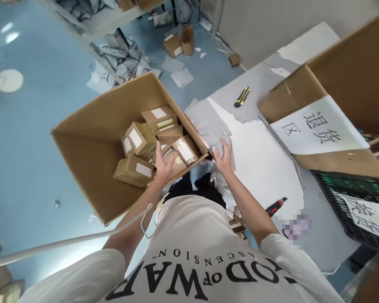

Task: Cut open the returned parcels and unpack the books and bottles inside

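Note:
My left hand point(164, 165) reaches over the near edge of a large open carton point(91, 113), its fingers apart beside small taped boxes. Nothing shows in its grasp. Inside the carton several small brown boxes with white labels lie jumbled, among them a box point(135, 170) left of my hand and another box point(186, 150) to its right. My right hand point(224, 158) is over the table's left edge, just right of the carton's corner. Its thumb and fingers are spread with nothing visible between them. Torn grey-white wrapping point(210, 122) lies beyond it.
On the white table point(255, 160) lie a yellow utility knife point(241, 97) and a red-black utility knife point(276, 207). A large labelled carton point(290, 92) and a black crate point(331, 202) stand right. A white pole point(66, 244) crosses lower left. Shelving point(113, 21) stands behind.

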{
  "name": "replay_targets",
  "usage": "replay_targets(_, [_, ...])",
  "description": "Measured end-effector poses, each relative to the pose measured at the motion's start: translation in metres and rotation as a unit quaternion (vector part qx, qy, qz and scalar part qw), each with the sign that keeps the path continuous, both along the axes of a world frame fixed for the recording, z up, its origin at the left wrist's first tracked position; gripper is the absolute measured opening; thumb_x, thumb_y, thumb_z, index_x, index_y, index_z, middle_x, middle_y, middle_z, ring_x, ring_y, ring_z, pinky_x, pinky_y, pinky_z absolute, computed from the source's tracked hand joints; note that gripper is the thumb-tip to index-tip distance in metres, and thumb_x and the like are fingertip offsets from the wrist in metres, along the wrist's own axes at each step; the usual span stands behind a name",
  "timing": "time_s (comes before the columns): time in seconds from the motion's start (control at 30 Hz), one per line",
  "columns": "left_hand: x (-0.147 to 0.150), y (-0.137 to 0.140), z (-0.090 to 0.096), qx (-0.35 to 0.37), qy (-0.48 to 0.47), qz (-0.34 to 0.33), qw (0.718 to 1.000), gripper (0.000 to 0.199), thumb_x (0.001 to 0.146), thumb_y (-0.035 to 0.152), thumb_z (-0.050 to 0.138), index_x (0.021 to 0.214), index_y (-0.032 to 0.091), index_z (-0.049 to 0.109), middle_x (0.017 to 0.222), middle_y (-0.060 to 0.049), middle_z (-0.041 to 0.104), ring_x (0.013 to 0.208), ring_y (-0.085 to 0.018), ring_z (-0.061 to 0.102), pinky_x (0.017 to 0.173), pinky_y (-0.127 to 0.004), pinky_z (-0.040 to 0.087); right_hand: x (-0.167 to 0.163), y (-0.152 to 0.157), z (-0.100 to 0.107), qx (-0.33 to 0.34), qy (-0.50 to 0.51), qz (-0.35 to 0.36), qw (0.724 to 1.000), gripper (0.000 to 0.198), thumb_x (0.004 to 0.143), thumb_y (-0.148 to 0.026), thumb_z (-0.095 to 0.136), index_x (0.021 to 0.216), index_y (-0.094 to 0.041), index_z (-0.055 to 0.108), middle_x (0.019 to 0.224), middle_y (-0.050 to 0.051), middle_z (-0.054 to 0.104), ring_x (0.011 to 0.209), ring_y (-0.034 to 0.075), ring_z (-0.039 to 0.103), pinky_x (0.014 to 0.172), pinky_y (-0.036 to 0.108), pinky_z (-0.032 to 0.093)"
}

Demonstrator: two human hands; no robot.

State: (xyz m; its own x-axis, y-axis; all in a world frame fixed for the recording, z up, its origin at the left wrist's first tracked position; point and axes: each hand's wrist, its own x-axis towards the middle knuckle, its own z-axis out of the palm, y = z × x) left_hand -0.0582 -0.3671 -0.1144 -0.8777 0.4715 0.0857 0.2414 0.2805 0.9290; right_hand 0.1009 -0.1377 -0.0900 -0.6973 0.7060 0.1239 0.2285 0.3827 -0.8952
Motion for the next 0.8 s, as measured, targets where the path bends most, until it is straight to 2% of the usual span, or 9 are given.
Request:
replay_targets(0.13, [-0.027,-0.058,-0.017,0.004,0.010,0.062,0.998,0.097,0.080,0.074,0.045,0.153,0.018,0.014,0.159,-0.013,0.017,0.148,-0.028,0.012,0.121,-0.040,0.016,-0.047,-0.035,-0.009,0.009,-0.013,0.072,0.997,0.066,0.091,-0.059,0.041,0.143,-0.018,0.039,0.145,0.014,0.045,0.136,0.025,0.040,0.116,0.046,0.030])
replay_targets(0.27, [-0.040,-0.092,-0.034,0.015,0.001,0.089,0.996,0.096,0.081,0.074,0.044,0.153,0.018,0.014,0.160,-0.013,0.016,0.148,-0.028,0.012,0.122,-0.041,0.014,-0.082,-0.063,-0.021,0.014,-0.060,0.120,0.991,0.067,0.091,-0.062,0.038,0.143,-0.020,0.039,0.146,0.012,0.044,0.138,0.024,0.038,0.116,0.047,0.029])
replay_targets(0.4, [-0.044,-0.105,-0.051,0.004,-0.030,0.123,0.992,0.096,0.082,0.074,0.042,0.153,0.018,0.013,0.160,-0.013,0.016,0.148,-0.028,0.012,0.122,-0.041,0.013,-0.105,-0.077,-0.033,0.001,-0.095,0.153,0.984,0.067,0.091,-0.063,0.038,0.144,-0.022,0.038,0.148,0.011,0.043,0.138,0.023,0.038,0.117,0.046,0.029])
replay_targets(0.53, [-0.045,-0.114,-0.067,-0.012,-0.066,0.157,0.985,0.096,0.080,0.075,0.045,0.152,0.019,0.019,0.159,-0.012,0.020,0.148,-0.026,0.014,0.122,-0.039,0.014,-0.120,-0.080,-0.048,-0.023,-0.118,0.174,0.977,0.068,0.090,-0.063,0.039,0.143,-0.021,0.040,0.148,0.011,0.043,0.137,0.024,0.039,0.116,0.045,0.029])
replay_targets(0.67, [-0.046,-0.124,-0.083,-0.019,-0.106,0.192,0.975,0.098,0.078,0.077,0.046,0.152,0.018,0.021,0.159,-0.012,0.021,0.148,-0.026,0.015,0.122,-0.037,0.013,-0.136,-0.082,-0.076,-0.067,-0.154,0.200,0.965,0.072,0.087,-0.065,0.043,0.143,-0.018,0.041,0.148,0.012,0.043,0.137,0.025,0.040,0.117,0.045,0.028])
replay_targets(0.73, [-0.046,-0.127,-0.096,-0.036,-0.169,0.209,0.962,0.102,0.076,0.079,0.046,0.151,0.015,0.023,0.159,-0.013,0.021,0.148,-0.027,0.015,0.122,-0.036,0.011,-0.145,-0.084,-0.096,-0.124,-0.211,0.211,0.946,0.075,0.085,-0.065,0.045,0.144,-0.019,0.040,0.149,0.011,0.042,0.138,0.024,0.039,0.117,0.042,0.026])
replay_targets(0.8, [-0.045,-0.129,-0.116,-0.063,-0.280,0.233,0.929,0.104,0.075,0.082,0.042,0.150,0.011,0.028,0.158,-0.015,0.022,0.147,-0.027,0.016,0.122,-0.036,0.009,-0.156,-0.087,-0.121,-0.202,-0.317,0.209,0.903,0.072,0.085,-0.061,0.048,0.144,-0.021,0.040,0.150,0.009,0.042,0.139,0.023,0.038,0.117,0.039,0.025])
